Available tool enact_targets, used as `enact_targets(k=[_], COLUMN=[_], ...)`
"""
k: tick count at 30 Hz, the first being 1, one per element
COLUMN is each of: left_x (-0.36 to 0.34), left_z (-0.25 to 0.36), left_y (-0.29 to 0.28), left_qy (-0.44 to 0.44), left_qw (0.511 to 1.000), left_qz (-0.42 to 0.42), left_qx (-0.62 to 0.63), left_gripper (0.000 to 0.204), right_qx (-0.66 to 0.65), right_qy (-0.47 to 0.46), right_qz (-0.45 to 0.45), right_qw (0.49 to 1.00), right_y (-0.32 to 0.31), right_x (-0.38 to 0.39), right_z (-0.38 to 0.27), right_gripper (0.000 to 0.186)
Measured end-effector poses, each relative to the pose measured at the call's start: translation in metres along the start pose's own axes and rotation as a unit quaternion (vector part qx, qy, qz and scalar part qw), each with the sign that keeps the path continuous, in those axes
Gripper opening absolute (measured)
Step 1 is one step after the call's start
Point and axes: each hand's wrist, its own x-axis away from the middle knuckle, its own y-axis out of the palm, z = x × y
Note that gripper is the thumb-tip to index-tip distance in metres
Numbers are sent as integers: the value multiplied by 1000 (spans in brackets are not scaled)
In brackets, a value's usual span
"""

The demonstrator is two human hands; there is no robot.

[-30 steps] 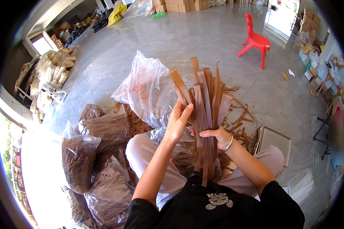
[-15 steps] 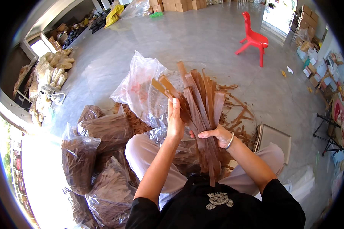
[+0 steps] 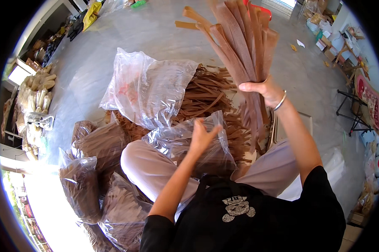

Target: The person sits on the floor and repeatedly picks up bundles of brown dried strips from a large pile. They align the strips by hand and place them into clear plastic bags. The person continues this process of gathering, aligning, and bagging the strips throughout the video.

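A thick bundle of flat brown strips (image 3: 246, 54) is held up in my right hand (image 3: 263, 90), fingers wrapped round its lower middle. The strips fan out at the top and hang down below the fist. My left hand (image 3: 205, 136) is empty, fingers apart, above a clear plastic bag (image 3: 185, 140) of brown strips in front of my lap. Beyond it a pile of loose brown strips (image 3: 208, 94) lies on the floor, partly covered by a large clear plastic bag (image 3: 151, 84).
Several filled clear bags of brown strips (image 3: 122, 214) are stacked at my left. A shallow tray (image 3: 305, 124) lies beyond my right knee, partly hidden by my forearm. Farther right stands a black folding frame (image 3: 353, 111). A red chair (image 3: 263, 11) shows behind the bundle.
My right hand has raised the bundle up and to the right. My left hand has let go of the strips and dropped back toward the bag. The view has shifted, uncovering the pile.
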Motion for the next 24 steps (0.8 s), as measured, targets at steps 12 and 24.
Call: enact_targets(k=[12, 24], left_x=[26, 46], left_z=[-63, -23], left_y=[-15, -41], left_qy=[-248, -249], left_qw=[762, 834], left_qz=[60, 12], left_qx=[595, 493], left_gripper=[15, 28], right_qx=[499, 581], right_qy=[-13, 106], right_qz=[-332, -380], right_qw=[800, 712], right_y=[-55, -13], right_x=[19, 19], right_z=[108, 154], right_gripper=[64, 62])
